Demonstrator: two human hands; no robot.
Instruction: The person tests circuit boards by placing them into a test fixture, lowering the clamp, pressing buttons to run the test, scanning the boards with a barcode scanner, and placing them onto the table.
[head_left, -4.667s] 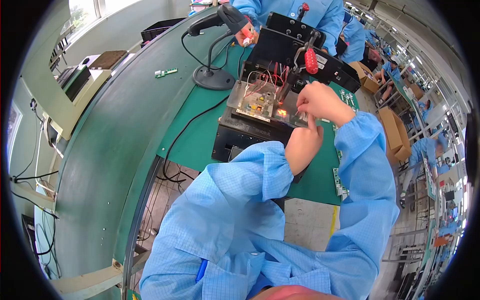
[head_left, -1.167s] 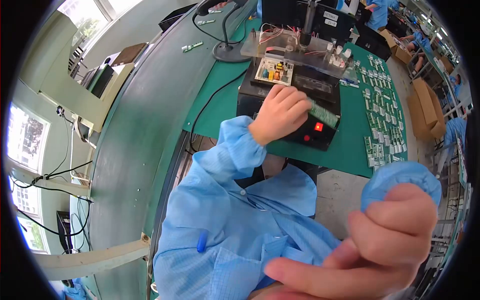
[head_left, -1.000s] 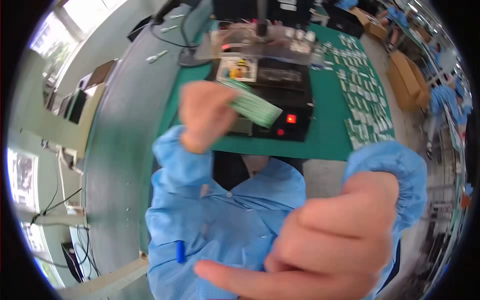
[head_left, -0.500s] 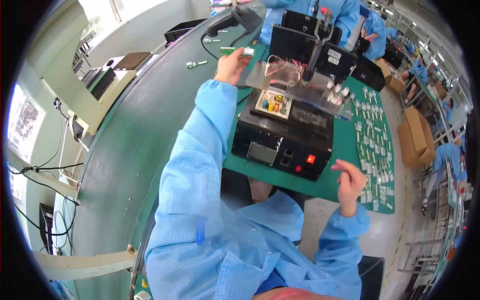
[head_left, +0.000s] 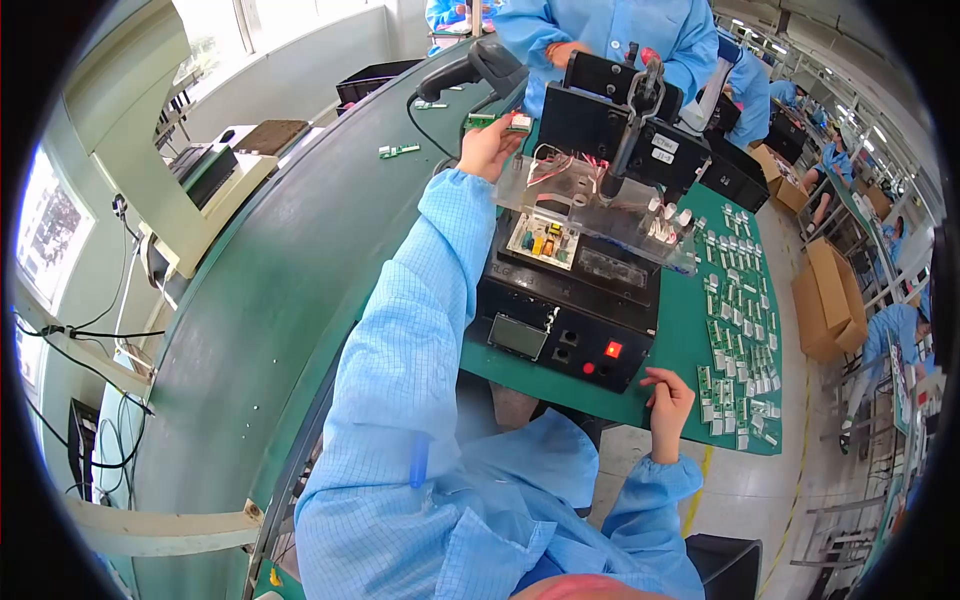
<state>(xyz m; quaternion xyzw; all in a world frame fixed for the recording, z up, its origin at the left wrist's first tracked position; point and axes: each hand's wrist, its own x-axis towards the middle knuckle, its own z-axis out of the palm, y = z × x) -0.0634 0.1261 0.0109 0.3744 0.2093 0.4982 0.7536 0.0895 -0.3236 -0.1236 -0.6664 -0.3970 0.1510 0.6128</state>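
My left hand is closed on a small green circuit board with a white part, held just below the black scanner head. My right hand rests at the front edge of the green mat, its fingers loosely curled with nothing visible in them. Between them stands the black test fixture with a small screen and a lit red switch. A board with yellow and orange parts lies on its top. Above that, the clear plate with wires is raised.
Rows of small boards lie right of the fixture. A scanner on a stand is at the back left. One board lies on the green conveyor. A person in blue is behind the fixture. Cardboard boxes stand at right.
The clear plate is now raised off the fixture. My left hand has carried the board from the fixture's front to the scanner. My right hand has moved from near the camera to the mat's edge.
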